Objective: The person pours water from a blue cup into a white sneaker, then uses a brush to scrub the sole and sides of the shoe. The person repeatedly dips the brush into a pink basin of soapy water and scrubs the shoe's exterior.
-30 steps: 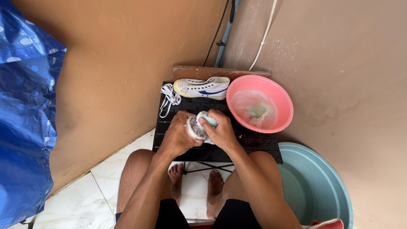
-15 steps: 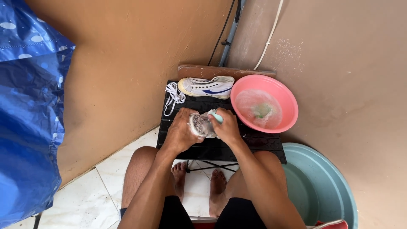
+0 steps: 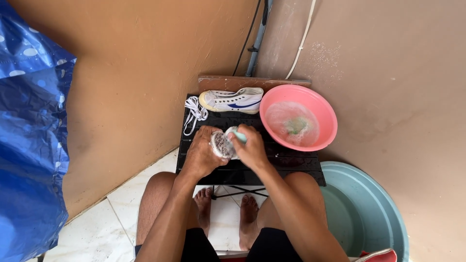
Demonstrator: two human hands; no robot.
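Two bare hands meet over a black slatted folding table (image 3: 291, 162), working on one white sneaker (image 3: 221, 144) held with its patterned sole turned up toward the camera. Left hand (image 3: 201, 155): fingers curled around the sneaker from the left side, gripping it firmly just above the table surface. Right hand (image 3: 251, 148): fingers closed around a light teal scrub brush (image 3: 238, 134), which is pressed against the upper right edge of the sole. Both hands touch the sneaker; the brush bristles are hidden behind the fingers.

Second white sneaker (image 3: 232, 100), with a blue stripe on its side: lies on its side at the far edge of the table, toe pointing left. White shoelaces (image 3: 194, 110): a loose bundle just left of that sneaker, draped over the far left corner of the table. Pink plastic basin (image 3: 324, 119): stands on the far right part of the table, holding soapy water with a green item submerged in it. Large teal tub (image 3: 383, 213): sits on the floor to the right of the person's right knee. Blue tarpaulin (image 3: 29, 145): hangs along the left side. Bare feet rest on the white tiled floor (image 3: 97, 233) under the table.
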